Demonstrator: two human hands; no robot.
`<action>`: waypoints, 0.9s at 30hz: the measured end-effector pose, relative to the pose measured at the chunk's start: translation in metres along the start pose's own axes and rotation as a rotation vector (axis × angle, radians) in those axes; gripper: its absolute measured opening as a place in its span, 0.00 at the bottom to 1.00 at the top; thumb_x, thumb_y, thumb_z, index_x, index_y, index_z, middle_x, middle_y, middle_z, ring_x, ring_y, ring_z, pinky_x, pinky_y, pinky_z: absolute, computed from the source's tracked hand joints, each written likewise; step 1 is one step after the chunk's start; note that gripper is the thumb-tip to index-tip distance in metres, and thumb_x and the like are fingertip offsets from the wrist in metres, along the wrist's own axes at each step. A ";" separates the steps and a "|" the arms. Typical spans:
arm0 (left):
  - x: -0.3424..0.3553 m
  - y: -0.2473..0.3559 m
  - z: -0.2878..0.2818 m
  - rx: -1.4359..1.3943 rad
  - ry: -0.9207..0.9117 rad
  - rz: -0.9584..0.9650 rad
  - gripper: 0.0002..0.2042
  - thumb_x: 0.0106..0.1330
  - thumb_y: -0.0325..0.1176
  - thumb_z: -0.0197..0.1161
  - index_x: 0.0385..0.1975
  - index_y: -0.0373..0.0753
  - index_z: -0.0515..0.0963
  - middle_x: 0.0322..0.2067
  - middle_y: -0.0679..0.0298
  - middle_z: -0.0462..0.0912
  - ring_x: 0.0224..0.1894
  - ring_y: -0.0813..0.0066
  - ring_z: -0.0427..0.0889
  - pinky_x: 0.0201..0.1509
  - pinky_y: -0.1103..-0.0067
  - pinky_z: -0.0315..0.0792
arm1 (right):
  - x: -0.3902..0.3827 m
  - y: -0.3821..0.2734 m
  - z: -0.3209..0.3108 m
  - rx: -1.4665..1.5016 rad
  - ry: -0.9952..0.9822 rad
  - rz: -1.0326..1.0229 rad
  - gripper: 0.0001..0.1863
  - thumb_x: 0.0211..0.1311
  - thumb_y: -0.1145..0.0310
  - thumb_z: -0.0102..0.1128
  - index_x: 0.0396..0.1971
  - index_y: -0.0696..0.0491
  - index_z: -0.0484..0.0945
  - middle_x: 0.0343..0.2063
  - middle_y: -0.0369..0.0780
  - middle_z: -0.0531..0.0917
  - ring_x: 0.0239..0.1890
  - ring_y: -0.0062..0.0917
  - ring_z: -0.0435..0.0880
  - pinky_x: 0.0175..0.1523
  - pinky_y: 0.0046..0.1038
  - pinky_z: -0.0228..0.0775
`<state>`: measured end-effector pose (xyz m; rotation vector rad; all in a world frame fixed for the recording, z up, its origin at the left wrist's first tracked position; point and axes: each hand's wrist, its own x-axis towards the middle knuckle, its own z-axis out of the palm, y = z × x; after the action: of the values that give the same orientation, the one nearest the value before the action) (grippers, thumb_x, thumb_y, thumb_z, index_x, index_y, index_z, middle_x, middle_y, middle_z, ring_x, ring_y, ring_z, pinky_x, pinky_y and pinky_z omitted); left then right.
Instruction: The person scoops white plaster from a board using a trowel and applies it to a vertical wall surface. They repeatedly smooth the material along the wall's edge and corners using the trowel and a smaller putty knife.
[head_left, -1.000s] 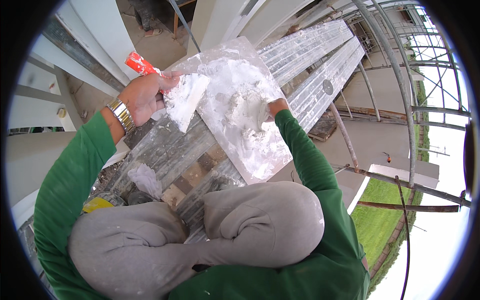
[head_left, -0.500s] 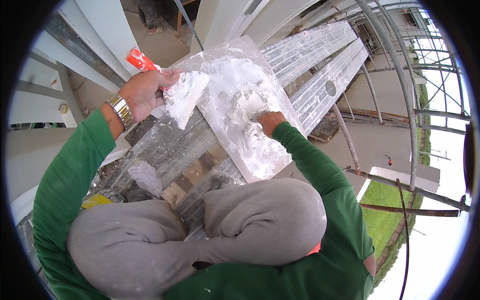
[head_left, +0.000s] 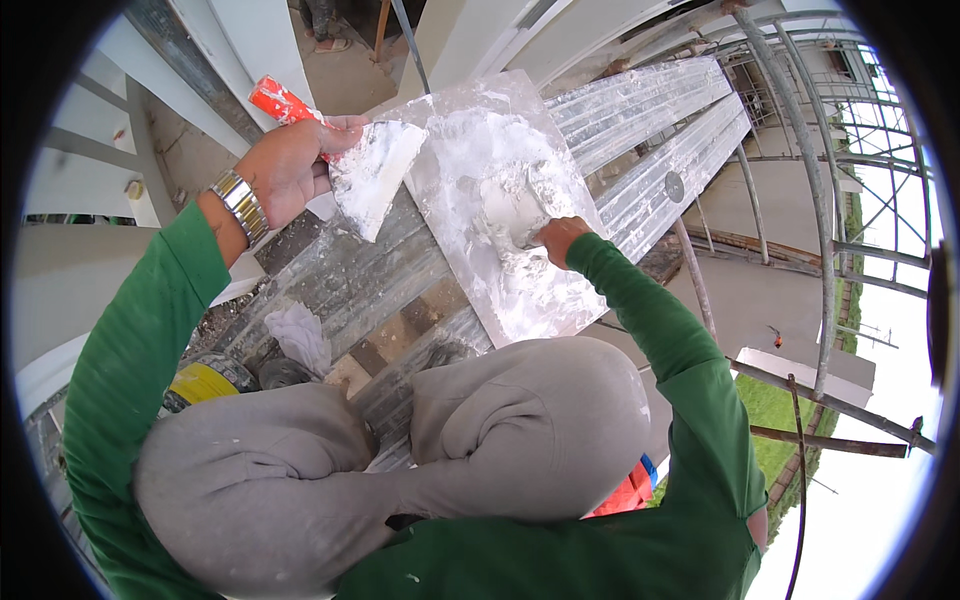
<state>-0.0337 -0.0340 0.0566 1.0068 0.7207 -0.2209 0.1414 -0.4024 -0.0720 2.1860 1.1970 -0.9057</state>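
My left hand (head_left: 295, 165) grips the red handle (head_left: 283, 101) of a wide scraper, its blade (head_left: 375, 175) coated in white paste and held over the board's left edge. A flat board (head_left: 495, 300) lies on the metal planks, smeared with white paste (head_left: 470, 150). In a heap of paste at the board's right half, my right hand (head_left: 560, 240) is closed on a putty knife (head_left: 515, 215) whose blade is mostly coated and partly hidden.
My bent knees (head_left: 520, 440) are below the board, near a white rag (head_left: 300, 335), a yellow-banded container (head_left: 205, 380) and a red object (head_left: 625, 495). Scaffold tubes (head_left: 815, 200) line the right side, above grass. Another person's foot (head_left: 330, 45) shows at the top.
My right hand has shifted down and left across the paste heap, turning the knife. The view has shifted slightly. More of the red object beside my right knee now shows.
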 end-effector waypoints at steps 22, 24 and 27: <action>0.012 -0.009 -0.001 0.067 -0.028 -0.043 0.16 0.70 0.30 0.56 0.55 0.34 0.74 0.47 0.63 0.79 0.50 0.76 0.78 0.57 0.77 0.72 | -0.092 0.010 0.022 0.209 0.139 0.135 0.24 0.50 0.74 0.51 0.47 0.38 0.83 0.33 0.45 0.86 0.37 0.41 0.85 0.45 0.41 0.76; 0.014 -0.009 -0.006 0.069 -0.043 -0.034 0.16 0.70 0.30 0.56 0.55 0.34 0.74 0.47 0.63 0.79 0.50 0.76 0.78 0.58 0.77 0.71 | -0.088 0.003 0.047 0.223 0.115 0.076 0.23 0.50 0.74 0.51 0.45 0.40 0.83 0.33 0.44 0.86 0.38 0.40 0.85 0.45 0.41 0.76; 0.016 -0.012 -0.004 0.069 -0.019 -0.070 0.17 0.69 0.30 0.57 0.56 0.33 0.74 0.49 0.62 0.78 0.51 0.74 0.78 0.59 0.76 0.70 | -0.061 0.009 0.069 0.152 0.231 0.058 0.21 0.50 0.75 0.52 0.43 0.43 0.84 0.33 0.42 0.86 0.37 0.39 0.85 0.43 0.41 0.75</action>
<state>-0.0295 -0.0345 0.0364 1.0445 0.7359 -0.3177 0.1033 -0.4865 -0.0717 2.4893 1.1953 -0.7583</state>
